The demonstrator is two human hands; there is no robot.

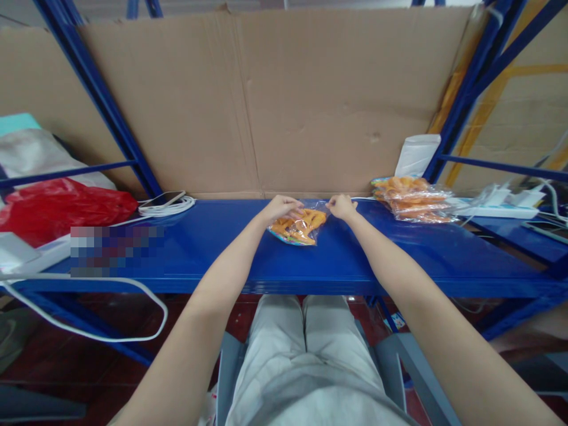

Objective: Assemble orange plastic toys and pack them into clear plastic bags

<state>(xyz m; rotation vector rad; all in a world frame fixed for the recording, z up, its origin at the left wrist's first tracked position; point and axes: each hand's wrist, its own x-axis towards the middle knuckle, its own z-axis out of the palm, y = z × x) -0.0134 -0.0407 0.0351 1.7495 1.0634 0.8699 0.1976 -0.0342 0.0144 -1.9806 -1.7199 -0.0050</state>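
Brown cardboard panel (177,106) stands upright along the back, creased near its middle and filling most of the upper view. Below it, a glossy blue shelf (208,222) runs across from side to side, with slanting posts of a blue metal frame (108,112) at both ends. Seated person: light trousers (281,337) tucked close to the shelf's front edge, grey chair (426,384) around them. Far left, a crumpled red plastic bag (75,204). Right rear, a stack of clear packs (410,198) with orange contents, piled loosely; just right of it, a white power strip (501,207) with plugs in it. Coil of white cable (171,205) near the left post. Mid-shelf, between the two hands: one clear packet of orange pieces (306,225), lying flat, blue-green print along its lower left edge. White packet (417,155) leans on the cardboard behind the stack. Left hand (284,207) at the packet's upper left, fingers bent over, tips brought together on the film. Right hand (341,206) at the upper right corner, fingers curled, thumb and forefinger pinching the film's edge.
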